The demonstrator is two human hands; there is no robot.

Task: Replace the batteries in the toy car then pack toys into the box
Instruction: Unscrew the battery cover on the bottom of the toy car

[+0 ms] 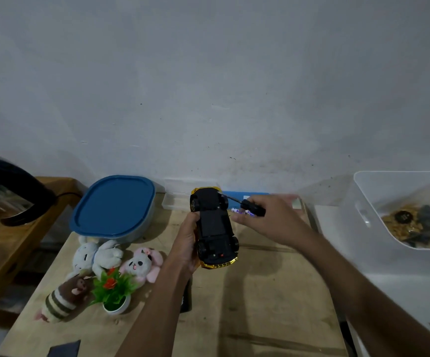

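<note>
A gold toy car (214,225) is gripped upside down in the left hand (187,243), above the wooden surface (260,292). A screwdriver (252,207) is pinched in the right hand (273,217) — its tip is best seated squarely in the screw before turning.

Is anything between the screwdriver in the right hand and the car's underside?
Nothing visible does. The left hand holds the toy car by its side, black underside up and uncovered. The screwdriver in the right hand points its tip at the car's far end, near a wheel.
</note>
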